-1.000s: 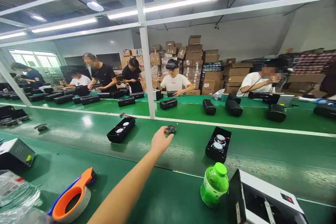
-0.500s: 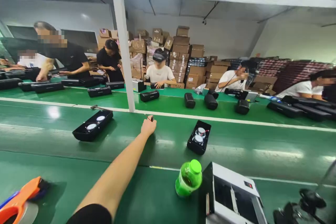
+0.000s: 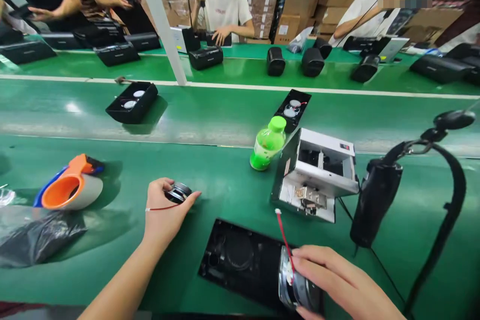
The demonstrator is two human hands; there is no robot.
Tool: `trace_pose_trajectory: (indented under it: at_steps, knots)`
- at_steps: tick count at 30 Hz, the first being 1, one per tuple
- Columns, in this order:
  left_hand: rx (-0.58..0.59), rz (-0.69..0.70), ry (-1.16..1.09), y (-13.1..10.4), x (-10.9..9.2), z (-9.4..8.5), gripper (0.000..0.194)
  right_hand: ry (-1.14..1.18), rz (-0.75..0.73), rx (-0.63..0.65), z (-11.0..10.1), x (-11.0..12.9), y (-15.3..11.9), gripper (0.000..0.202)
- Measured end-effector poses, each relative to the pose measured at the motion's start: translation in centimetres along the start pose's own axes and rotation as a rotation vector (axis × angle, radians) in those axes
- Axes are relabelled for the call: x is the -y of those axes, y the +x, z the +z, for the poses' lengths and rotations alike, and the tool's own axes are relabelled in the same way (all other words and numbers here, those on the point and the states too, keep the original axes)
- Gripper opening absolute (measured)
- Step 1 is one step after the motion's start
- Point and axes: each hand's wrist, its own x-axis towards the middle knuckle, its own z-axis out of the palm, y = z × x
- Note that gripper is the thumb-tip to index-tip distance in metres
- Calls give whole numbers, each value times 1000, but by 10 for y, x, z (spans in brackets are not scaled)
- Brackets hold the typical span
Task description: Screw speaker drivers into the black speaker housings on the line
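Observation:
A small round speaker driver [image 3: 180, 191] with a metal back is gripped in my left hand [image 3: 162, 215], held low over the green bench. Its thin red wire lies across the back of the hand. At the lower right, my right hand [image 3: 333, 275] has its fingers round a second speaker driver [image 3: 296, 285]. That one is turned on its side at the right end of a black speaker panel [image 3: 245, 252], its red wire and white plug standing up. Whether it touches the panel, I cannot tell. The panel's left half shows a round speaker opening.
A green bottle [image 3: 268, 145] stands beside a white-and-black machine [image 3: 326, 160]. An electric screwdriver [image 3: 376, 200] hangs at right. An orange tape dispenser [image 3: 73, 185] and plastic bag [image 3: 41, 240] lie left. Black speaker housings [image 3: 133, 105] sit on the belt; several co-workers sit or stand beyond.
The view has tilted down. My left hand has come back from the far belt to the near bench, a speaker driver in it. My right hand, unseen before, now appears with another driver.

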Motion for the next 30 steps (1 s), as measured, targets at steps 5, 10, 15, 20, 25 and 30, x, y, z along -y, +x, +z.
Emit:
trace_pose_trajectory:
  at_steps: [5,10,15,20,25,30]
  knots:
    - [58,80,87,-42,4,-16,61,-132,-40,147,3,16,13,42]
    - [154,314,249,-62,9,-31,66,-219,-64,278,10,12,11,44]
    - [226,576,365,-66,12,-51,54,-260,-63,327,20,8,15,46]
    - [495,615,333,-56,9,-72,52,-285,-102,353,32,5,13,47]
    - [421,488,344,-58,9,-78,17,-338,-128,343,39,4,10,46]
    - [303,493,284,-81,14,-80,15,-429,-147,309,49,10,7,46]
